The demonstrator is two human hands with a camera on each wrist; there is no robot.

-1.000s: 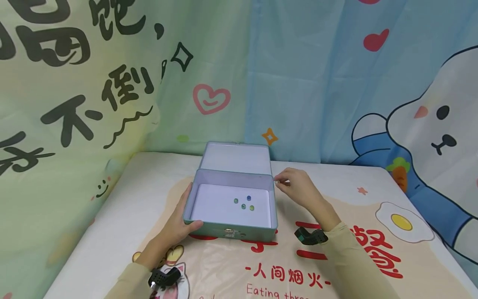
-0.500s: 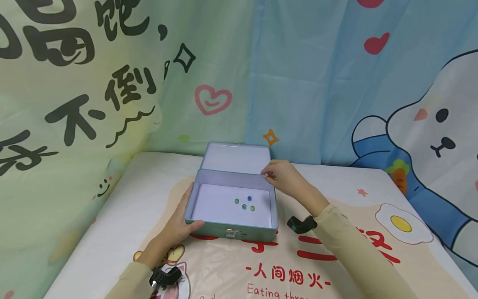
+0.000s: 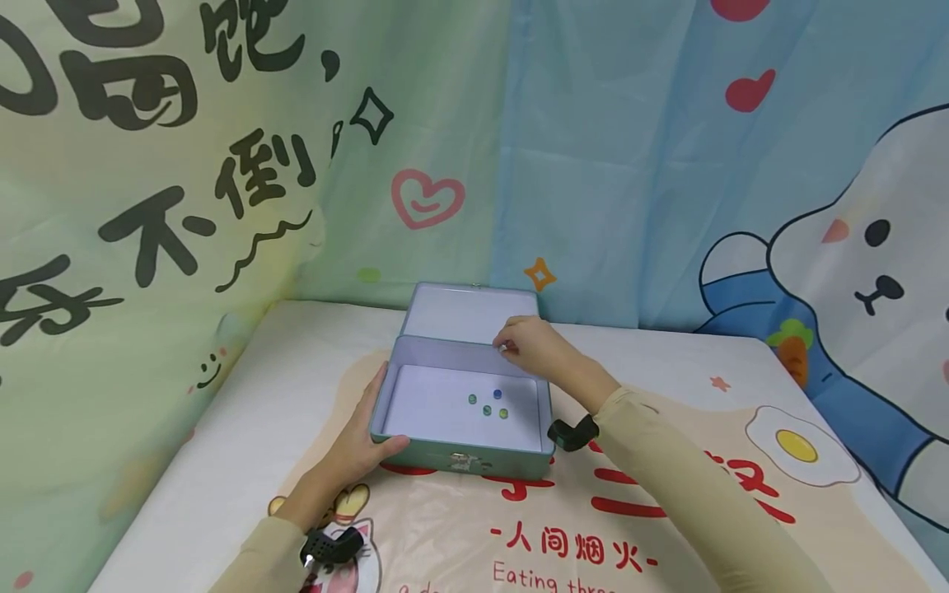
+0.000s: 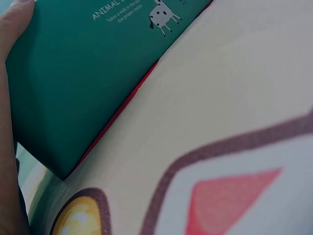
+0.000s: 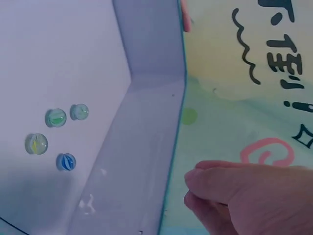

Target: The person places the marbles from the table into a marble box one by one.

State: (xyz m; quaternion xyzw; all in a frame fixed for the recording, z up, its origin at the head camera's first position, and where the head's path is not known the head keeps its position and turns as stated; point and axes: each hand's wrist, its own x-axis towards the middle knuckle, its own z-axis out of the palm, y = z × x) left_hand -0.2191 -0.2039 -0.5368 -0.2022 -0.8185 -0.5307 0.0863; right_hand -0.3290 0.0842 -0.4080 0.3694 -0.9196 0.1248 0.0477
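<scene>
The fingertips [image 3: 501, 336] of the right hand [image 3: 547, 349] are pressed together in a pinch, seemingly on a small pale thing [image 3: 502, 347] barely visible in the head view; whether it is another marble I cannot tell. They hang at the far rim of the green tin box, right of its middle, and whether they touch it is unclear.

The left hand [image 3: 359, 445] grips the near left corner of the tin box [image 3: 511, 465], thumb on the near wall, fingers along the left wall. That hold suits the work, I judge: round glass rolls at the slightest tilt, so the tin should stand level, with no squeeze or pull.

Inside, right of the middle, four marbles lie loose and apart on the pale floor: a blue marble [image 5: 66, 162] farthest back, a yellow-streaked marble [image 5: 36, 144] nearest, two green marbles [image 5: 55, 118] to their left.

For a good release here, the pinch should come inside the far wall and low over the bare floor at left before parting, as a drop from rim height could bounce or knock the others.

The lid [image 3: 460, 313] leans back beyond the far wall, leaving the opening uncovered. Beneath lies a printed tablecloth [image 3: 445, 527].
</scene>
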